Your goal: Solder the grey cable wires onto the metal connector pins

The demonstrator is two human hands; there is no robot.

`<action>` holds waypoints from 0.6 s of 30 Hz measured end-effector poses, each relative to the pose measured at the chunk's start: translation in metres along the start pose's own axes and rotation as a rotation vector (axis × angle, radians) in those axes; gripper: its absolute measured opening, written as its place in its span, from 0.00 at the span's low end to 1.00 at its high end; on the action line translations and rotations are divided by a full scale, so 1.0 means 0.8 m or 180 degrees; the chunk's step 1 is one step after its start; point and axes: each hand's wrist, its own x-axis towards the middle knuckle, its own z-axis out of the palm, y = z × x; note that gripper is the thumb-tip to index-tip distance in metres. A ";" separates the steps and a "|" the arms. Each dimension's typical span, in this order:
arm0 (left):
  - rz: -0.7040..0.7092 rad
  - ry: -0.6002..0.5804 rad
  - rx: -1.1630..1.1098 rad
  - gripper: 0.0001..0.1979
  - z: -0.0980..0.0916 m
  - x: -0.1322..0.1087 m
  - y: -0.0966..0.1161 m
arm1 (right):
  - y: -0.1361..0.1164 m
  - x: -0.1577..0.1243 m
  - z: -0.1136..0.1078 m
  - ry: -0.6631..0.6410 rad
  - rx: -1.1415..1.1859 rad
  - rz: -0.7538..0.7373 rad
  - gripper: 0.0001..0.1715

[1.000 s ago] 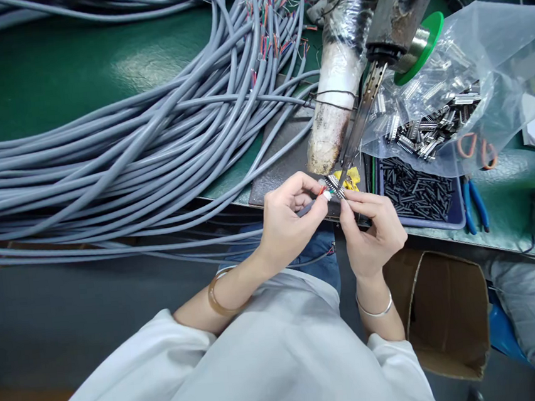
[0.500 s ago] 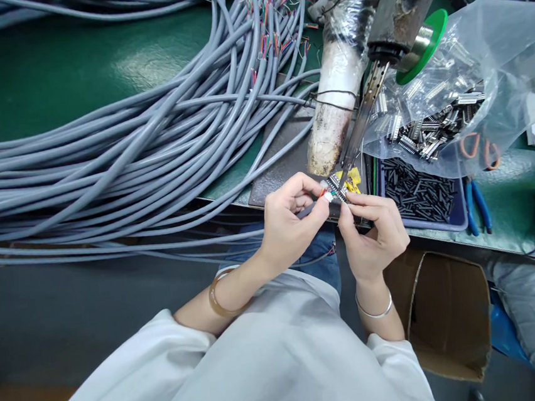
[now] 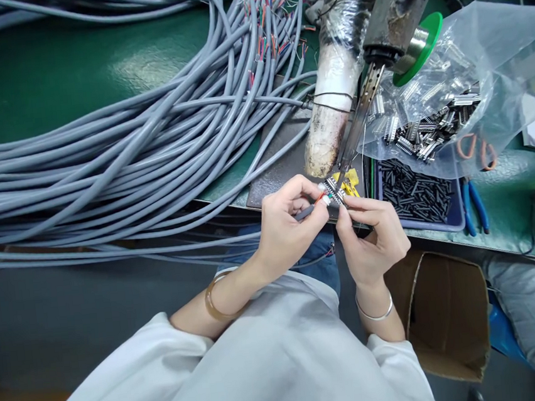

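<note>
Head view: both hands meet right at the front edge of the green bench [image 3: 70, 68], and it's tight in there. The left hand [image 3: 284, 233] pinches the grey cable end [image 3: 305, 212] between thumb and fingers, its coloured wires pointing right. The right hand [image 3: 373, 241] is closed in a narrow pinch on a small connector [image 3: 333, 191], held against those wires just below the tip of a slanted metal rod [image 3: 359, 122]. Open room lies only toward the person, over the lap and the dark floor on the left. The bench itself is glossy green, with a dark plate [image 3: 282, 161] under the work spot. A big bundle of grey cables [image 3: 125, 151] sprawls across the left and spills over the edge, crowding the left hand's side. A wrapped pipe [image 3: 334, 106] leans down just beyond the fingers, the rod beside it. To the right, a clear bag [image 3: 484, 47] of metal parts overhangs a blue tray [image 3: 458, 213] of black sleeves, a green spool [image 3: 415, 41] tucked behind, blue pliers [image 3: 474, 206] next to the tray. Below the bench edge stands an open cardboard box [image 3: 449, 315].
</note>
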 end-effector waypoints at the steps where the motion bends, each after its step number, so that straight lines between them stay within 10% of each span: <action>1: -0.0020 -0.0016 0.0000 0.05 0.000 -0.001 -0.001 | 0.001 -0.002 0.000 -0.0019 0.0034 0.0012 0.12; 18: 0.0222 -0.0291 0.0341 0.01 -0.011 0.004 0.000 | 0.001 0.005 -0.001 -0.0139 0.0194 0.0188 0.10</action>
